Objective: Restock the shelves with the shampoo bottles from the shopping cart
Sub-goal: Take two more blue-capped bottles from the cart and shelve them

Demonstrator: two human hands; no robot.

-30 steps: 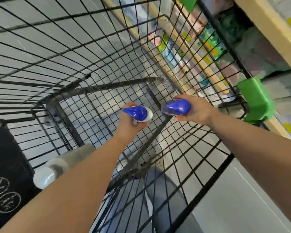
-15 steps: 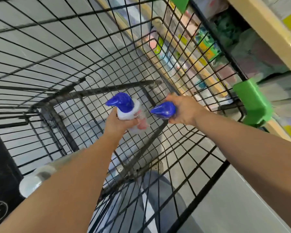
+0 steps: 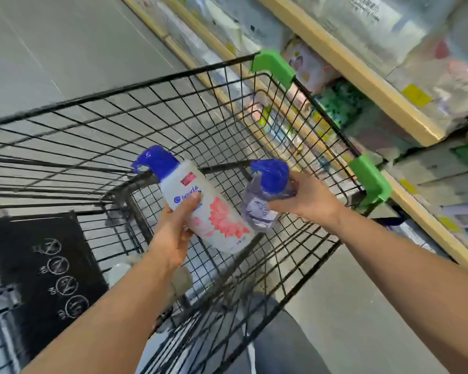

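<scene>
My left hand grips a white shampoo bottle with a blue cap and a pink flower print, held tilted above the black wire shopping cart. Close to its right, my right hand holds a clear purple shampoo bottle with a blue cap. Both bottles hang over the inside of the cart basket. Wooden-edged shelves with packaged goods run along the right side.
Green plastic corner guards sit on the cart's right rim, near the shelf edge. A black child-seat flap with white warning icons is at the lower left. Grey floor lies beyond the cart.
Both hands have lifted the bottles up from the cart's bottom. The view has tilted upward, so the cart's far rim and the shelves show more.
</scene>
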